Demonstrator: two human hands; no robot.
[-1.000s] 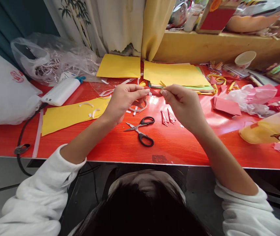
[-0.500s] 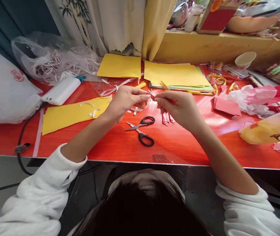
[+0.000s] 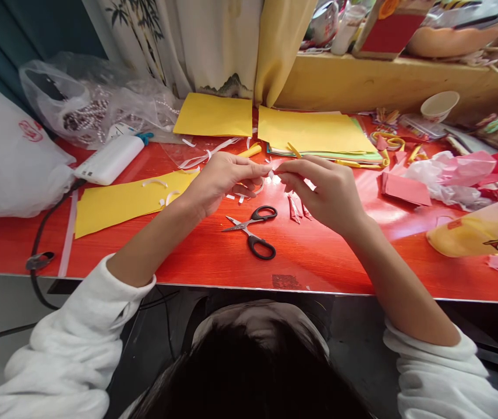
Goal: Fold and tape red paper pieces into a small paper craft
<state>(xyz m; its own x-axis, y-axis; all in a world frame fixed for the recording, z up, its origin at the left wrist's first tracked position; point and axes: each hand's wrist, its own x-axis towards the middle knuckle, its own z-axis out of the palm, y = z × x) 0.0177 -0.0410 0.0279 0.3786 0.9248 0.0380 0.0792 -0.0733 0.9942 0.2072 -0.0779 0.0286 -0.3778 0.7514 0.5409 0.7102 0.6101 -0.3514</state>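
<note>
My left hand and my right hand meet fingertip to fingertip above the table, both closed in a pinch. Between them shows a small pale piece of paper, mostly covered by the fingers. Below the hands lie black-handled scissors, blades apart and pointing left. Folded red paper pieces rest just under my right hand. Behind the left fingers, a clear tape roll is partly hidden.
Yellow paper sheets and a paper stack lie at the back. A yellow strip with white scraps is left. Also on the red table are a power bank, a drink cup and crumpled pink paper.
The piece between my fingertips showed red before and looks pale now, as if turned. Both hands stay in nearly the same place; the view has shifted very slightly.
</note>
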